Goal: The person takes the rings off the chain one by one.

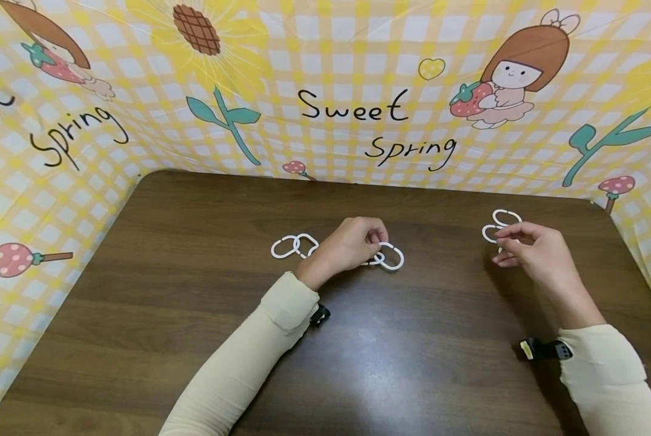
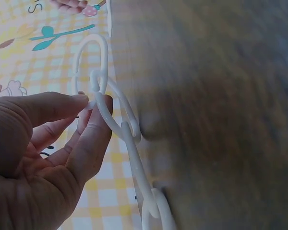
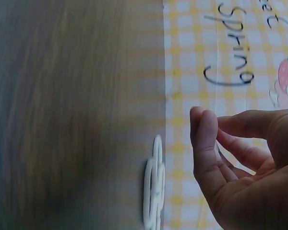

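Note:
My left hand (image 1: 352, 245) pinches the end of a chain of white plastic links, its thumb and fingers at the last link (image 2: 104, 52). Further links trail from that one, and the chain's other end (image 1: 284, 247) lies left of the wrist on the table, its middle hidden under the hand. At the right, my right hand (image 1: 540, 254) hovers with bent, relaxed fingers. Thumb and fingertips come close together with nothing visible between them. Just behind those fingers lie loose white links (image 1: 507, 217), partly covered by the hand; the right wrist view shows links (image 3: 154, 187) apart from the fingers.
Both hands work over a dark brown wooden table (image 1: 412, 351). A yellow checked cloth (image 1: 325, 54) with cartoon prints hangs upright along the back and sides. Each wrist wears a small black camera strap (image 1: 545, 349).

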The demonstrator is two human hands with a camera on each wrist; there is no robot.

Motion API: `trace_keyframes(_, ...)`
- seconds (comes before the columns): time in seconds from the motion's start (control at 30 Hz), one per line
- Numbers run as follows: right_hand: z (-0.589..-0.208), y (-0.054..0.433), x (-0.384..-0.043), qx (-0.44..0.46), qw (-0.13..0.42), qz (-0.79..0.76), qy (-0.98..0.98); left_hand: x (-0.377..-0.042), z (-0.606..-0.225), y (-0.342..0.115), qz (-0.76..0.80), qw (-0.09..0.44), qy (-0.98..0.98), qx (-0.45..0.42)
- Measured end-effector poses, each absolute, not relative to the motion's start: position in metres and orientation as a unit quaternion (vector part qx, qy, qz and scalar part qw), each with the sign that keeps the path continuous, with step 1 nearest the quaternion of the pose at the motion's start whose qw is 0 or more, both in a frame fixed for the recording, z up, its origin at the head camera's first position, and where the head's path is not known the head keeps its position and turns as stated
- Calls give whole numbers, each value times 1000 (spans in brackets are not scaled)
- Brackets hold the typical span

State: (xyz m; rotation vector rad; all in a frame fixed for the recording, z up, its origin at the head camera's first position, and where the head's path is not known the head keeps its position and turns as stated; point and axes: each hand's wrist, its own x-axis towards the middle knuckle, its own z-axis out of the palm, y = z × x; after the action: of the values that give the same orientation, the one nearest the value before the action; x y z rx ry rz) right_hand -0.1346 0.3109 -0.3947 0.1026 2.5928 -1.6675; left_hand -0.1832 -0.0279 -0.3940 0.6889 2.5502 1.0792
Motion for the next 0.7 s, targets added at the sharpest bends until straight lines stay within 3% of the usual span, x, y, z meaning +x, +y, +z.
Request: trace_keyframes(0.7,-393,247,-134,-32,46,-556,829,-183,-394,-28,383,135,884,232)
